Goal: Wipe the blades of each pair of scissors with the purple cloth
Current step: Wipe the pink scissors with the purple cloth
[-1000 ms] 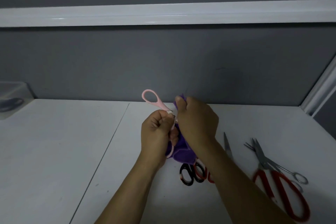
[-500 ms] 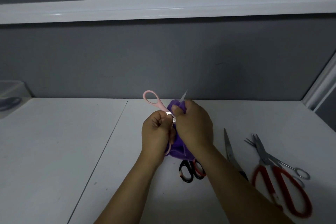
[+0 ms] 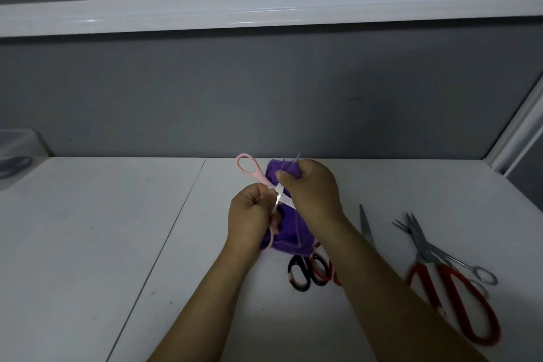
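Mid-wipe on the pink scissors (image 3: pixel 248 166) above the worktop (image 3: pixel 117 229): left hand (image 3: pixel 252 215) gripped the handles, right hand (image 3: pixel 311 191) pinched the purple cloth (image 3: pixel 289 232) round a blade, so next I'd guess it needed pulling off the tip, then another pair.

- White bench (image 3: pixel 88 244), a thin seam running across its top.
- Grey wall (image 3: pixel 264 91) behind it, crossed by a white rail (image 3: pixel 264 9).
- Clear plastic box (image 3: pixel 17 150) at the far left.
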